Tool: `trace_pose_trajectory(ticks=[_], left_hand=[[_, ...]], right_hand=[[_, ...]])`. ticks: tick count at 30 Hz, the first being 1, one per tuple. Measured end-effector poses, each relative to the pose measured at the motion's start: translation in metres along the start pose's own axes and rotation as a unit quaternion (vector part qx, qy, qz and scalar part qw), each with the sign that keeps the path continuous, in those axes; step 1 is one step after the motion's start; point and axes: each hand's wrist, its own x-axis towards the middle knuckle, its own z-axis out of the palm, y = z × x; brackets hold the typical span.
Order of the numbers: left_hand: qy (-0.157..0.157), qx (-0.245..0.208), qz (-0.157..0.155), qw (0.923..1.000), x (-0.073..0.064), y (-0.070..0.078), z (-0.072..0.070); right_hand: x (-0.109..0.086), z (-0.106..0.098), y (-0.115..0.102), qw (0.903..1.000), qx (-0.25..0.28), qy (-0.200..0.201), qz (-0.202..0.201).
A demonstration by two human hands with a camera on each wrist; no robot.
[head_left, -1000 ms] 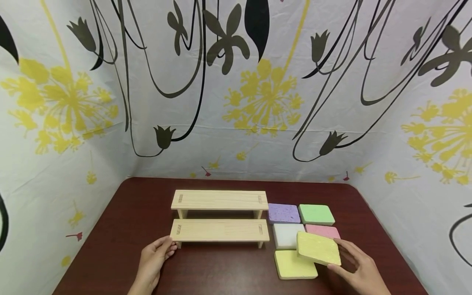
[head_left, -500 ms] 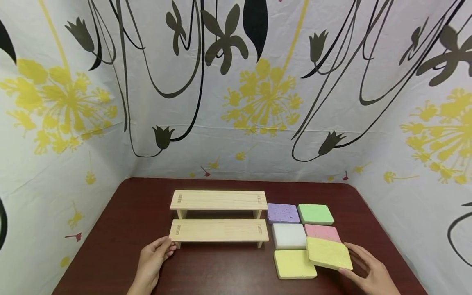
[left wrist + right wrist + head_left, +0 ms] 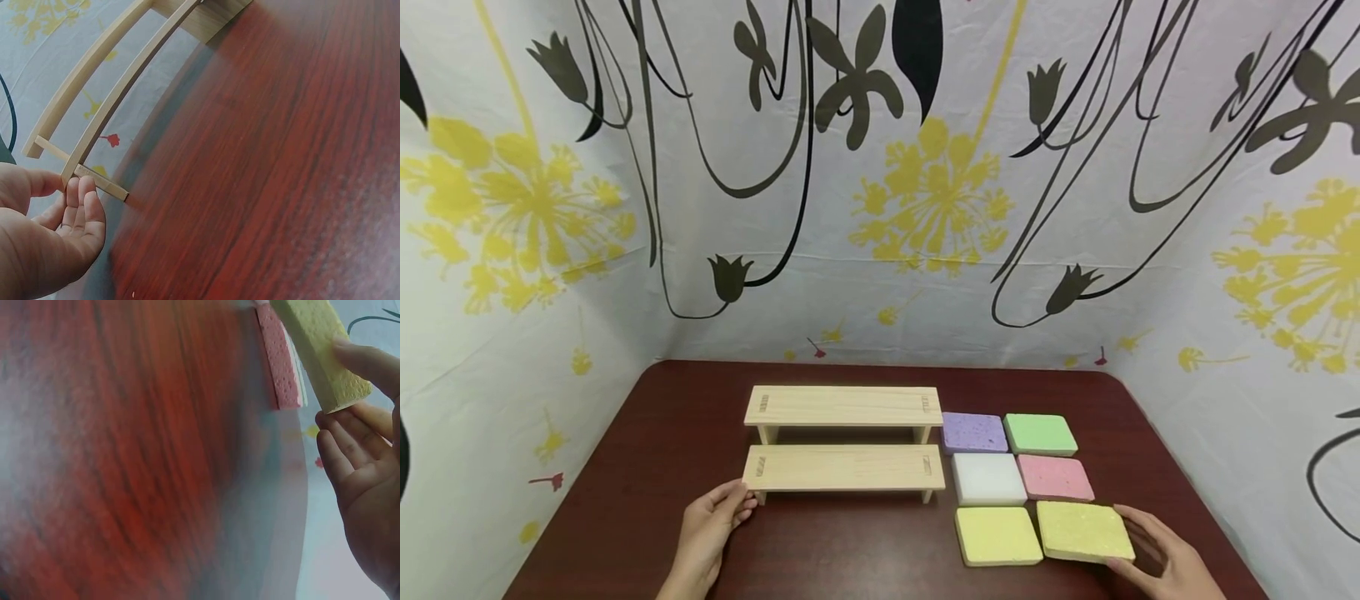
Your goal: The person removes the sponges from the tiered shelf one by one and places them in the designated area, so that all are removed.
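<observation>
With thumb and fingers, my right hand (image 3: 1172,560) pinches the right end of a yellow sponge (image 3: 1086,531), low over the table beside a second yellow sponge (image 3: 998,537). In the right wrist view, the thumb lies on the face of the held sponge (image 3: 325,353) and the fingers are at its end. My left hand (image 3: 707,533) pinches the front left corner of a two-step wooden rack (image 3: 850,468). The left wrist view shows that hand (image 3: 56,231) at the end of the rack's board, near one leg (image 3: 103,181).
Behind the yellow sponges lie a white sponge (image 3: 988,479), a pink sponge (image 3: 1056,477), a purple sponge (image 3: 974,432) and a green sponge (image 3: 1041,434), right of the rack. Patterned cloth (image 3: 865,317) surrounds the dark red table (image 3: 850,558) at the back and sides.
My right hand has moved the yellow sponge right and towards me, off its overlap with the white, pink and other yellow sponges. The left hand keeps its grip on the rack.
</observation>
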Motion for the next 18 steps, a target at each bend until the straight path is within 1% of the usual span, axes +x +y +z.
trace_pose_trajectory(ticks=[5,8,11,15,16,18], left_hand=[[0.004,0.001,-0.007,1.0,0.0,0.001,-0.001],[0.001,0.0,-0.007,1.0,0.0,0.002,0.0],[0.0,0.0,-0.007,1.0,-0.001,0.001,-0.001],[-0.002,0.001,-0.009,1.0,-0.001,0.0,-0.002],[-0.003,0.001,-0.009,1.0,-0.001,0.0,-0.002],[-0.001,0.003,-0.009,1.0,0.0,-0.001,-0.002]], right_hand=[[0.001,0.004,0.002,0.9979,-0.007,-0.042,0.05],[0.003,0.007,0.005,0.9959,-0.012,-0.06,0.067],[0.003,0.01,0.008,0.9953,-0.017,-0.067,0.067],[0.002,0.013,0.012,0.9957,-0.009,-0.07,0.061],[0.002,0.014,0.013,0.9961,-0.008,-0.068,0.056],[0.001,0.015,0.014,0.998,-0.009,-0.048,0.04]])
